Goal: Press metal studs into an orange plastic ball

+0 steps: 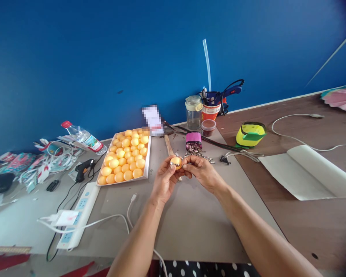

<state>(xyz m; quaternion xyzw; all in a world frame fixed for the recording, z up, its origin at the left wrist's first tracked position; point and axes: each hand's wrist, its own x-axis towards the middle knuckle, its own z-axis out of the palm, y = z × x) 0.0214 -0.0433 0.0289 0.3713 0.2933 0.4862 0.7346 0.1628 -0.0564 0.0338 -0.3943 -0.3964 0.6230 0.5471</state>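
My left hand (165,177) is closed around an orange table tennis ball (176,161), its thumb at the lower left side. Small shiny metal bits show on the face of the ball. My right hand (201,172) has its fingers pinched together at the ball's right edge; whether a small piece is also between them is hidden. Just beyond the hands, a pink and black container (193,137) lies with many small metal pieces (195,147) at its mouth. Behind my left fingers a hammer's wooden handle (168,144) is partly covered.
A shallow box (147,165) full of orange balls sits left of my hands. Further left are a power strip (82,217), a glue gun (82,170) and a tilted bottle (88,139). A jar (193,115), a yellow container (250,134) and white paper (302,173) stand or lie to the right.
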